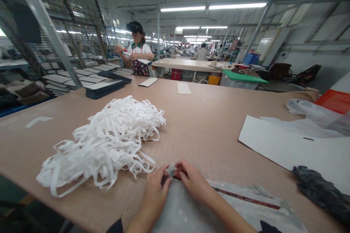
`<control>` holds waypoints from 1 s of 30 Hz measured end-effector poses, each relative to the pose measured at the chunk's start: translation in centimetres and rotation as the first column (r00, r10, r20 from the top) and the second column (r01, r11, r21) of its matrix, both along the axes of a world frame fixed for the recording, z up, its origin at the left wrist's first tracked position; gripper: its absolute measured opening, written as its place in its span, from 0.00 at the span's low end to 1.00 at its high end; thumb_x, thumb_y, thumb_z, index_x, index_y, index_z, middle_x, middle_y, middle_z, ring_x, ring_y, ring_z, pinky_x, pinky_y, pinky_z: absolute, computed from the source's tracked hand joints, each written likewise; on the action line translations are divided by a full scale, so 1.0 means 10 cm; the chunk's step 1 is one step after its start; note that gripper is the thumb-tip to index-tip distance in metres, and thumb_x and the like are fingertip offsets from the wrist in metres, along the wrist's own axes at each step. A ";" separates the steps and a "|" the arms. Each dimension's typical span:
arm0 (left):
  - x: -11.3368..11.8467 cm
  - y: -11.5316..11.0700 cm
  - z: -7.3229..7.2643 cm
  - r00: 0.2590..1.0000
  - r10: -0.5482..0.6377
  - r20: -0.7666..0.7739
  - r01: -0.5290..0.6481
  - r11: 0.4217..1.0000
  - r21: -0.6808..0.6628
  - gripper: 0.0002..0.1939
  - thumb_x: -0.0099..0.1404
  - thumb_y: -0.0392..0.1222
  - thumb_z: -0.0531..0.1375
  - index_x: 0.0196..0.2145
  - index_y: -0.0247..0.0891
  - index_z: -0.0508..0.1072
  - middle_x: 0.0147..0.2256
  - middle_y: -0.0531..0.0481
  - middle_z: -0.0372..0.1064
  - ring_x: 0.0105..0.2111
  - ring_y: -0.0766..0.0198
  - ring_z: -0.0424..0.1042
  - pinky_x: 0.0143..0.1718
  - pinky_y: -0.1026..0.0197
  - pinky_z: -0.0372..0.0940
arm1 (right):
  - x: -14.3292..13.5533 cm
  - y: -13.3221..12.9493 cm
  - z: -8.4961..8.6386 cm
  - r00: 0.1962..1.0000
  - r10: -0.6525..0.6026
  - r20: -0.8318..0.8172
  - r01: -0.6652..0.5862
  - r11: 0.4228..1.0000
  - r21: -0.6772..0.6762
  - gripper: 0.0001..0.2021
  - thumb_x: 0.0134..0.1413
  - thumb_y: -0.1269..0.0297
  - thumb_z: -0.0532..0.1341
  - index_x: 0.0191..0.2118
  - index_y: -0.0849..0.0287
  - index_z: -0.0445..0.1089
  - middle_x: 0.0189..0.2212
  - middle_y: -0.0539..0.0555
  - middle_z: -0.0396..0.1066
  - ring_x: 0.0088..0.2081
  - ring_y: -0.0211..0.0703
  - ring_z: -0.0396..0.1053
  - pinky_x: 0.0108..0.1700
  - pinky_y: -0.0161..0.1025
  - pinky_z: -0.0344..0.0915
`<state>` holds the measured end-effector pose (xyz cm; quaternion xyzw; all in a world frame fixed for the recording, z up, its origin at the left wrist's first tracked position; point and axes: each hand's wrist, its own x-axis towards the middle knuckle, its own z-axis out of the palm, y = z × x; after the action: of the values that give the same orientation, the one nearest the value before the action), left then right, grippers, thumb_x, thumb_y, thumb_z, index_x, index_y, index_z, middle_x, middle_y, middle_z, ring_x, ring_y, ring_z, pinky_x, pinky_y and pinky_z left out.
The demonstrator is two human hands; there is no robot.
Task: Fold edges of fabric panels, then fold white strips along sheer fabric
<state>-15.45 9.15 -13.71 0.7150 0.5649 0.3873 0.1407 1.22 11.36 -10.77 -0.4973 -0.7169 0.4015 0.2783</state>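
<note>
A greyish, translucent plastic bag or sheet point(183, 209) lies at the table's near edge, under my forearms. My left hand point(158, 185) pinches its far left corner, fingers curled. Close beside it, my right hand point(191, 178) grips the same edge between thumb and fingers. A crumpled bit of the plastic point(171, 170) stands up between the two hands. A dark red printed strip point(248, 199) runs along the sheet to the right of my hands. Just left of my left hand is a big tangled heap of white fabric tape point(115, 138).
At right lie a white board point(290, 145), a dark crumpled bundle point(319, 189) and clear plastic film point(311, 111). Stacked dark-edged panels point(105, 89) sit at the far left. A co-worker point(139, 49) stands beyond the table point(202, 127), holding a panel. A metal post point(49, 29) rises at left.
</note>
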 end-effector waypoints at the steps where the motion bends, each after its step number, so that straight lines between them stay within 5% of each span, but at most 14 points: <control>1: 0.01 0.01 -0.01 1.000 0.010 0.007 -0.009 1.000 -0.025 0.17 0.56 0.35 0.55 0.46 0.37 0.66 0.32 0.49 0.71 0.34 0.60 0.70 0.39 0.52 0.65 | -0.02 0.03 -0.03 1.000 0.009 -0.030 -0.009 1.000 0.004 0.12 0.50 0.74 0.48 0.40 0.58 0.60 0.32 0.51 0.70 0.34 0.39 0.67 0.38 0.35 0.61; 8: 0.03 0.03 -0.04 0.999 0.036 0.022 -0.035 0.999 -0.023 0.20 0.56 0.34 0.54 0.48 0.36 0.65 0.33 0.48 0.71 0.35 0.59 0.69 0.40 0.51 0.64 | -0.12 0.17 -0.06 0.999 0.010 0.053 -0.018 0.990 0.138 0.13 0.46 0.78 0.50 0.38 0.58 0.63 0.35 0.52 0.67 0.36 0.38 0.64 0.39 0.35 0.61; 18: 0.04 0.04 -0.13 0.995 0.103 -0.003 -0.103 0.993 0.054 0.19 0.55 0.32 0.53 0.46 0.36 0.62 0.34 0.47 0.68 0.36 0.59 0.68 0.39 0.52 0.65 | -0.11 0.19 0.00 0.984 0.103 0.146 -0.126 0.978 0.164 0.11 0.45 0.79 0.50 0.33 0.58 0.63 0.31 0.51 0.65 0.34 0.39 0.62 0.37 0.34 0.59; 22: 0.04 -0.01 -0.07 0.982 0.141 -0.125 -0.117 0.976 0.183 0.09 0.56 0.31 0.54 0.36 0.37 0.65 0.36 0.46 0.65 0.39 0.57 0.65 0.39 0.53 0.63 | -0.08 0.23 -0.03 0.968 0.170 0.186 -0.206 0.960 0.192 0.12 0.43 0.81 0.50 0.31 0.59 0.63 0.29 0.51 0.64 0.34 0.38 0.61 0.37 0.33 0.59; 30: 0.05 -0.05 0.05 0.936 0.034 -0.351 0.002 0.995 0.103 0.06 0.60 0.33 0.55 0.29 0.39 0.70 0.29 0.51 0.64 0.32 0.61 0.62 0.36 0.57 0.58 | -0.08 0.34 -0.06 0.936 0.291 0.199 -0.333 0.914 0.230 0.12 0.47 0.81 0.51 0.30 0.60 0.68 0.29 0.51 0.66 0.36 0.39 0.62 0.40 0.34 0.59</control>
<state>-14.96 8.69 -13.24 0.7743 0.5664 0.2821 -0.0024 0.46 14.79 -11.33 -0.3660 -0.8537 0.3019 0.2147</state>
